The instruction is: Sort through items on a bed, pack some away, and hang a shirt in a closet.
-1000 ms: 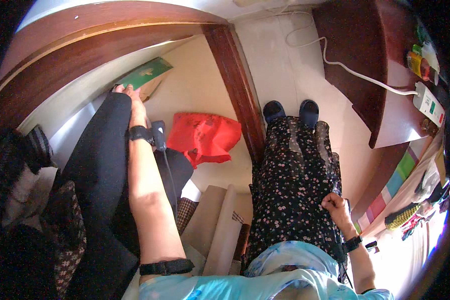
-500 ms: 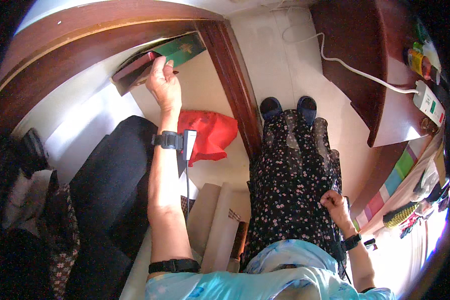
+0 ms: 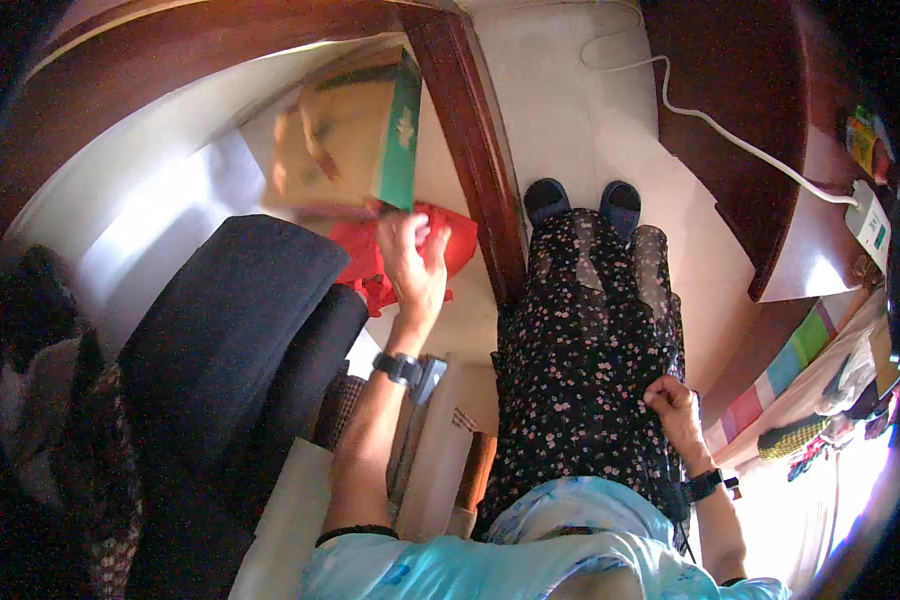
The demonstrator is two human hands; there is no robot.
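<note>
My left hand (image 3: 410,260) reaches forward, its fingers closed at the near edge of a tan cardboard box (image 3: 345,140) with a green side. Motion smears the box, and its grip point is partly hidden by my fingers. A brown ribbon-like strip (image 3: 315,140) crosses the tan face. Just below the box lies a red cloth or bag (image 3: 370,275), partly behind my hand. My right hand (image 3: 673,402) rests on the black floral skirt (image 3: 590,350) over my lap, fingers curled in, with nothing seen in them.
Dark rolled or folded fabric (image 3: 230,310) stands at left, beside pale rolls (image 3: 435,440). A dark wooden post (image 3: 465,140) divides the space. At right are a brown wooden cabinet (image 3: 730,100) and a white power strip (image 3: 868,225) with its cable. Slippered feet (image 3: 620,205) are ahead.
My left hand has come nearer and to the right, and the box with it, turning so its broad tan face shows. The right hand stays on the skirt.
</note>
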